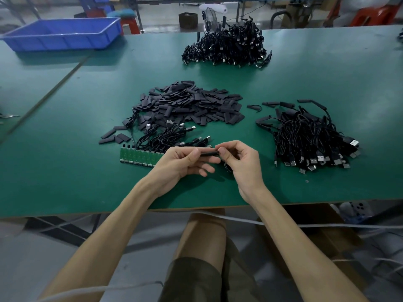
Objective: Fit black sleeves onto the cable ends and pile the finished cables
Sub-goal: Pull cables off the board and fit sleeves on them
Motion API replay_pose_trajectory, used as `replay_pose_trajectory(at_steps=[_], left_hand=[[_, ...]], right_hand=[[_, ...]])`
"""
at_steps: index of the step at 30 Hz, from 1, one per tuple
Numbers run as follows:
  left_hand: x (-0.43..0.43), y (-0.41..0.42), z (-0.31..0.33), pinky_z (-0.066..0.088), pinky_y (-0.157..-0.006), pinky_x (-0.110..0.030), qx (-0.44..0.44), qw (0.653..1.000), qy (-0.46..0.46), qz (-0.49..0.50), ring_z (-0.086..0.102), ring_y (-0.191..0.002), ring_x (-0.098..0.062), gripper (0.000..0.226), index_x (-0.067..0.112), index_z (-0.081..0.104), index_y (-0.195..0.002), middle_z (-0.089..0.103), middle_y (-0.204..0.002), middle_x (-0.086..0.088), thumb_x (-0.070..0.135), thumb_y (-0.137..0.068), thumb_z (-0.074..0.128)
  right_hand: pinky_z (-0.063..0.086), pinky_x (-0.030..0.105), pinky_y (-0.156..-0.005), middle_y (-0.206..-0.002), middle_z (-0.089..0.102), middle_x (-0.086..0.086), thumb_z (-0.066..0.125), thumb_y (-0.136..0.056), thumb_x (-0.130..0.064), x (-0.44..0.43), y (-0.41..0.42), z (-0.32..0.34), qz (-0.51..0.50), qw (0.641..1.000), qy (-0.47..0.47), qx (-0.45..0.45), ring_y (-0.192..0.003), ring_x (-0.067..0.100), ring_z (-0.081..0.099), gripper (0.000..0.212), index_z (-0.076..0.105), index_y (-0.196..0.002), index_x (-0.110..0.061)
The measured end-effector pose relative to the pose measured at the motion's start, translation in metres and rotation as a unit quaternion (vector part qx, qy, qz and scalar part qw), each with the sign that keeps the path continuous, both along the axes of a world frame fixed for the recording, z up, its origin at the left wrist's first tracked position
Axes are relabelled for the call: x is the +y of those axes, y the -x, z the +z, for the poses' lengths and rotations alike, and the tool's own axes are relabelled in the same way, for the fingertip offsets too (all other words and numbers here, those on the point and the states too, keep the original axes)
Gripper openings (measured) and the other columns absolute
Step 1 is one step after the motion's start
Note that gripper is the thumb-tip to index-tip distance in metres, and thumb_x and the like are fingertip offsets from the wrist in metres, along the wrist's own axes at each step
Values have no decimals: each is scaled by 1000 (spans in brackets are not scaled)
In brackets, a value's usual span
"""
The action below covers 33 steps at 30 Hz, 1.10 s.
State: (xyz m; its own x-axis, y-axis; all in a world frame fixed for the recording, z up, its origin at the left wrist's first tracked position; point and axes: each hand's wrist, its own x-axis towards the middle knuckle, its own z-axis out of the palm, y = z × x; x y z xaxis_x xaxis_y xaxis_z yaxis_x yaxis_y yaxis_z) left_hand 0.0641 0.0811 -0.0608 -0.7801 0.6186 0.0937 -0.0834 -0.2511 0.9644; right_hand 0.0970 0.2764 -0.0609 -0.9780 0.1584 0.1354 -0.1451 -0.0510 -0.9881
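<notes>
My left hand point(183, 162) and my right hand point(242, 164) meet just above the green table's point(65, 171) front edge. Between them they pinch a black sleeve point(209, 153), held level, the left at its left end and the right at its right end. A black cable loops under my right palm. A heap of loose black sleeves point(189, 105) lies behind my hands. A small bunch of cables point(168, 136) joined to a green circuit strip point(139, 158) sits left of my hands. On the right is a pile of sleeved cables point(309, 136).
A larger pile of black cables point(229, 46) lies at the back of the table. A blue plastic bin point(63, 33) stands at the back left. A few stray sleeves point(113, 136) lie left of the circuit strip. My knees are under the table edge.
</notes>
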Motion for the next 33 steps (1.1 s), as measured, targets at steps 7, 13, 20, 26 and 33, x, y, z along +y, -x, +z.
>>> replay_pose_trajectory(at_steps=[7, 13, 20, 26, 33], left_hand=[[-1, 0, 1, 58, -81, -29, -15, 1000, -2, 4, 73, -98, -29, 45, 1, 65, -132, 69, -120, -27, 33, -99, 62], [0, -1, 3, 60, -80, -28, -29, 999, -7, 16, 74, -95, -29, 40, 1, 68, -127, 71, -113, -27, 27, -99, 58], [1, -3, 3, 60, -80, -28, -30, 999, -14, 31, 75, -93, -28, 38, 1, 70, -124, 73, -109, -25, 25, -99, 55], [6, -3, 4, 58, -76, -24, -63, 989, -66, 114, 71, -80, -18, 44, 5, 76, -110, 75, -93, -13, 39, -100, 50], [7, -5, 2, 51, -69, -25, 0, 994, 6, 114, 59, -75, -15, 26, 4, 70, -115, 67, -88, -8, 16, -92, 68]], right_hand=[[57, 29, -84, -85, 77, -4, 73, -94, -10, 1, 0, 1, 27, 1000, -11, 6, -86, 13, 69, 16, 76, -88, -24], [56, 26, -82, -84, 76, -5, 72, -94, -9, 0, -1, 2, 30, 999, -8, 10, -84, 12, 67, 17, 76, -87, -24], [56, 34, -89, -93, 78, 0, 72, -95, -13, 0, -1, 2, 34, 999, -16, 7, -91, 15, 69, 13, 77, -91, -24], [48, 29, -90, -96, 74, -5, 68, -95, -35, -4, 0, -1, 45, 991, -124, 25, -99, 15, 63, 12, 76, -91, -27], [47, 19, -60, -76, 76, 3, 72, -96, -27, -3, -5, 5, 68, 997, -16, 13, -65, 8, 61, 14, 81, -85, -22]])
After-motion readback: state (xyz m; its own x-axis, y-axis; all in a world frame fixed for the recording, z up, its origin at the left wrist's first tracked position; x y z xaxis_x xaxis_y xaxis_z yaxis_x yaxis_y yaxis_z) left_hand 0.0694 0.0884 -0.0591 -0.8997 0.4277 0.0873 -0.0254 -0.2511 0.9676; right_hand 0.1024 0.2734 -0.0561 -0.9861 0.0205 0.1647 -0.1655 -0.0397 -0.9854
